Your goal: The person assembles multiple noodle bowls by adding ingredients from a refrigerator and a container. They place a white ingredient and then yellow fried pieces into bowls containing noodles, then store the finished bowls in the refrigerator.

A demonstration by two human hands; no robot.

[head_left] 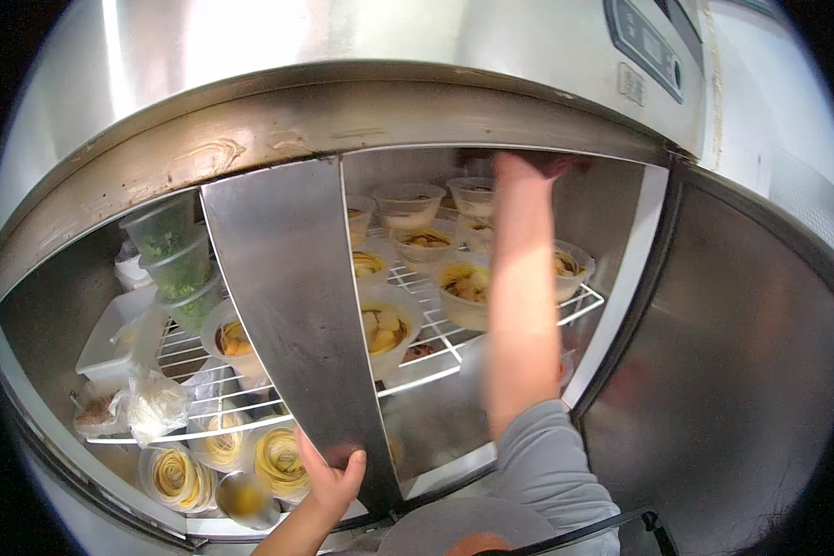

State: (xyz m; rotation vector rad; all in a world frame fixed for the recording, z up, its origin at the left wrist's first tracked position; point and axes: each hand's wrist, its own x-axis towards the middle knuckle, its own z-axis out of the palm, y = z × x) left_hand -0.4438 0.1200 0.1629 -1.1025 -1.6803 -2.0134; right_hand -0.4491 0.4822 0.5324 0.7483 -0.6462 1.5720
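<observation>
My left hand (332, 480) grips the lower part of the refrigerator's metal centre post (292, 269), thumb on the front face and fingers at its left edge. On the right, my bare right forearm (524, 306) stretches up through the open doorway, above the wire shelf (449, 343). My right hand (531, 165) is far inside near the top, dark and blurred, so its fingers cannot be made out. Around that arm stand round clear tubs with yellowish and brown food, such as one tub (463, 292) just left of it and another tub (572, 267) to its right.
The open steel door (713, 361) fills the right side. Left of the post are stacked tubs of greens (178, 264), a white rectangular container (119, 334) and a plastic bag (156, 403). Noodle-like coils sit in tubs (178, 477) below the shelf, beside a metal cup (247, 500).
</observation>
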